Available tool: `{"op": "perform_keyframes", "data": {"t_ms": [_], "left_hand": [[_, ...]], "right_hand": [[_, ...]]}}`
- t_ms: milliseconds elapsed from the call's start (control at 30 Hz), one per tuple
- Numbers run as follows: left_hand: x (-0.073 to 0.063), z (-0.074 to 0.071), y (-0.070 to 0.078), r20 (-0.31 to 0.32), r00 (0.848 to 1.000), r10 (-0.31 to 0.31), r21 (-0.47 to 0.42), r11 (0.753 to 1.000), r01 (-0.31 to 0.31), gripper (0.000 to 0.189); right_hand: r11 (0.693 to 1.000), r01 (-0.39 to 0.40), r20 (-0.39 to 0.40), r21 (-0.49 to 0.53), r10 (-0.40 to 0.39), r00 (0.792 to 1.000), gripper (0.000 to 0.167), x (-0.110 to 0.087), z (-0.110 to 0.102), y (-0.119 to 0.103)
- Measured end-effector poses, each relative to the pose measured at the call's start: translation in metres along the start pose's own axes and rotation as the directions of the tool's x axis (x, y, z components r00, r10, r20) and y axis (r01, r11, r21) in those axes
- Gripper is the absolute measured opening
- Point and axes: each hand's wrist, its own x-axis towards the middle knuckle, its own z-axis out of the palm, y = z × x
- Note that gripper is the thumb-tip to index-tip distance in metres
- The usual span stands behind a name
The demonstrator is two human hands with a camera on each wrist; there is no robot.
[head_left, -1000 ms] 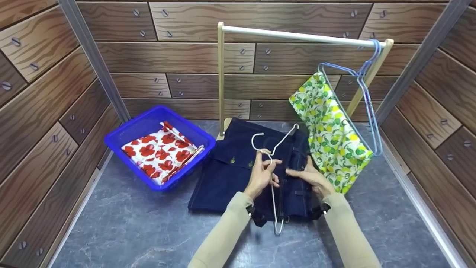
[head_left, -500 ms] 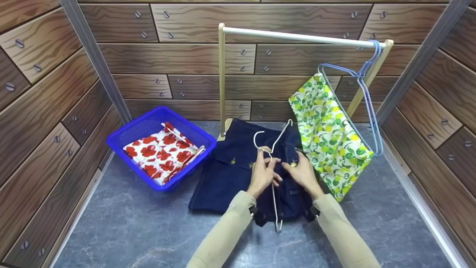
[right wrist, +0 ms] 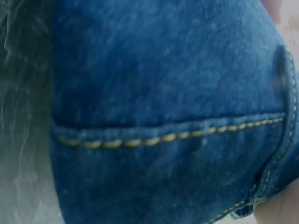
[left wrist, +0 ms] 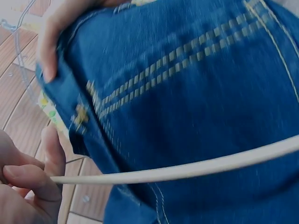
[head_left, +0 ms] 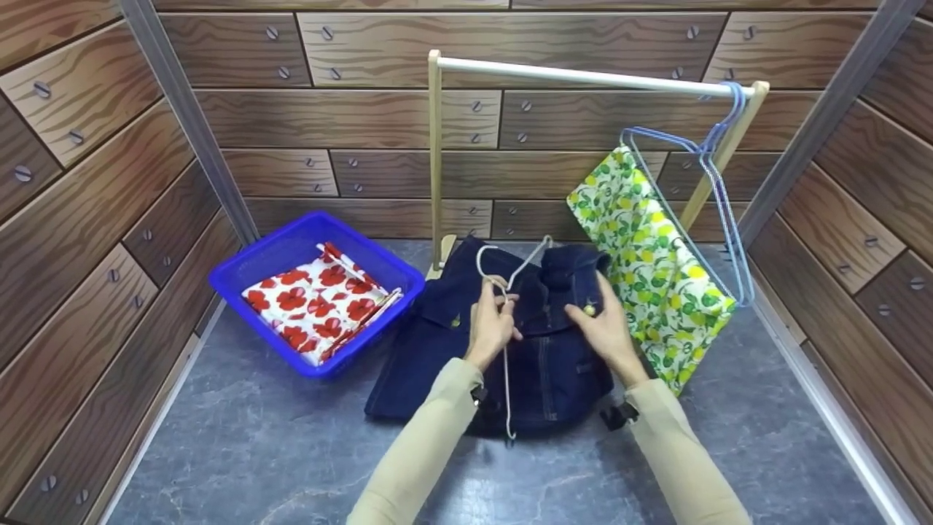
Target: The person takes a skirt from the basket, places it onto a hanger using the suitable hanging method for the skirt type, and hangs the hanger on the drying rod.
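A dark blue denim garment (head_left: 423, 372) with yellow stitching and brass-coloured buttons lies in front of the clothes rack. Over it my left hand (head_left: 492, 328) holds a white wire hanger (head_left: 507, 394) just under its hook. One end of the hanger points away from me, the other towards me. My right hand (head_left: 612, 332) grips the garment's upper right part beside a button, thumb on top, raising that part a little. Close up in the left wrist view, the hanger (left wrist: 187, 171) crosses in front of the denim (left wrist: 187, 112). Denim fills most of the right wrist view, hiding most of the right hand.
On the left stands a blue basket (head_left: 255, 321) holding folded cloth with red flowers (head_left: 317, 302). The rack's white bar (head_left: 583, 75) carries blue hangers (head_left: 718, 146) at its right end. A lemon-print cloth (head_left: 649, 248) hangs there, close to my right hand.
My right hand has gone from lying at the garment's right side to gripping its edge, which has lifted and shifted. My left hand and the hanger have moved slightly left and away from me.
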Motion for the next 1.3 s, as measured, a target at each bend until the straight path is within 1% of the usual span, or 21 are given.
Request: {"op": "perform_keyframes", "data": {"t_ms": [67,133,233,300,333,400,500,567,600,700,800,833,933,1033,1133,1200,1300], "left_hand": [[0.002,-0.001,0.0,-0.012,1.0,-0.013,0.045,0.999,0.013,0.025],[0.004,-0.001,0.0,-0.015,1.0,-0.025,0.087,0.996,0.026,0.024],[0.006,0.001,-0.001,-0.007,0.999,-0.042,0.135,0.99,0.043,0.024],[0.008,0.002,-0.002,-0.009,0.999,-0.048,0.147,0.988,0.049,0.024],[0.009,0.001,-0.003,-0.014,0.998,-0.056,0.15,0.987,0.058,0.024],[0.011,-0.001,-0.005,-0.026,0.997,-0.071,0.141,0.987,0.074,0.024],[0.015,-0.008,-0.011,-0.012,0.997,-0.08,0.091,0.993,0.081,0.025],[0.017,-0.013,-0.014,0.014,0.998,-0.068,0.039,0.997,0.067,0.025],[0.017,-0.016,-0.015,0.033,0.998,-0.056,0.012,0.998,0.056,0.025],[0.018,-0.02,-0.016,0.081,0.996,-0.029,-0.04,0.999,0.032,0.024],[0.019,-0.023,-0.015,0.1,0.995,-0.013,-0.057,0.998,0.019,0.024],[0.019,-0.023,-0.014,0.104,0.995,-0.007,-0.06,0.998,0.014,0.024],[0.018,-0.021,-0.009,0.12,0.993,0.015,-0.062,0.998,-0.007,0.025],[0.019,-0.019,-0.004,0.17,0.985,0.028,-0.063,0.998,-0.017,0.025],[0.02,-0.017,-0.005,0.209,0.978,0.017,-0.064,0.998,-0.003,0.024],[0.022,-0.018,-0.008,0.191,0.982,-0.002,-0.04,0.999,0.01,0.019],[0.023,-0.019,-0.013,0.118,0.992,-0.039,0.034,0.999,0.036,0.016]], "right_hand": [[0.999,0.01,0.023,0.05,-0.011,1.0,0.075,-0.001,-0.004,-0.001],[0.997,0.021,0.061,0.077,-0.026,0.998,0.075,-0.005,-0.006,-0.008],[0.997,0.052,0.116,0.061,-0.059,0.992,0.074,-0.013,-0.008,-0.025],[0.996,0.079,0.132,0.04,-0.084,0.988,0.073,-0.017,-0.008,-0.035],[0.995,0.088,0.133,0.035,-0.092,0.987,0.072,-0.019,-0.008,-0.038],[0.994,0.098,0.117,0.057,-0.104,0.988,0.071,-0.02,-0.009,-0.04],[0.99,0.093,0.076,0.101,-0.101,0.992,0.071,-0.018,-0.011,-0.038],[0.991,0.064,0.058,0.115,-0.071,0.996,0.071,-0.015,-0.012,-0.033],[0.993,0.043,0.052,0.107,-0.048,0.997,0.071,-0.012,-0.013,-0.026],[0.999,-0.036,0.039,0.016,0.036,0.999,0.071,-0.005,-0.016,-0.005],[0.99,-0.111,0.03,-0.088,0.114,0.993,0.069,-0.001,-0.02,0.019],[0.984,-0.133,0.039,-0.116,0.138,0.99,0.068,-0.002,-0.023,0.023],[0.968,-0.205,0.109,-0.146,0.222,0.969,0.068,-0.004,-0.029,0.035],[0.946,-0.288,0.188,-0.145,0.313,0.931,0.07,-0.005,-0.033,0.043],[0.922,-0.353,0.221,-0.162,0.382,0.897,0.069,-0.005,-0.036,0.047],[0.909,-0.357,0.224,-0.213,0.401,0.888,0.069,-0.005,-0.038,0.048],[0.892,-0.329,0.219,-0.31,0.404,0.888,0.066,-0.005,-0.04,0.051]]}}
